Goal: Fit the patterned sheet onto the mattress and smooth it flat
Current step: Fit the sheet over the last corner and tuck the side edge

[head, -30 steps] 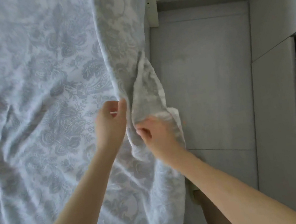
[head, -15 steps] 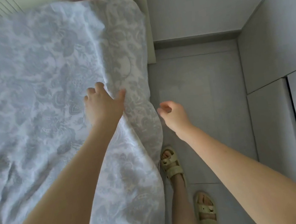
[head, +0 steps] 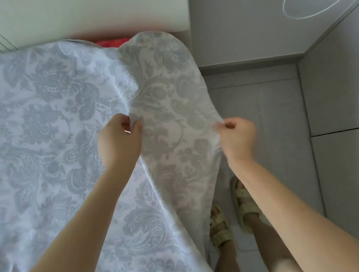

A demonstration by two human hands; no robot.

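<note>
Our hands: left hand (head: 119,142) pinches the patterned sheet (head: 39,124) (top fold); right hand (head: 236,135) grips its hanging edge.

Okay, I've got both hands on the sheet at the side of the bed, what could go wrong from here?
Tugging with the right hand on the sheet edge may drag it off the far corner, where a red patch shows bare. The left hand pinches up a fold that could stay as a crease. The hanging cloth falls near your sandals; you might step on it.
</note>
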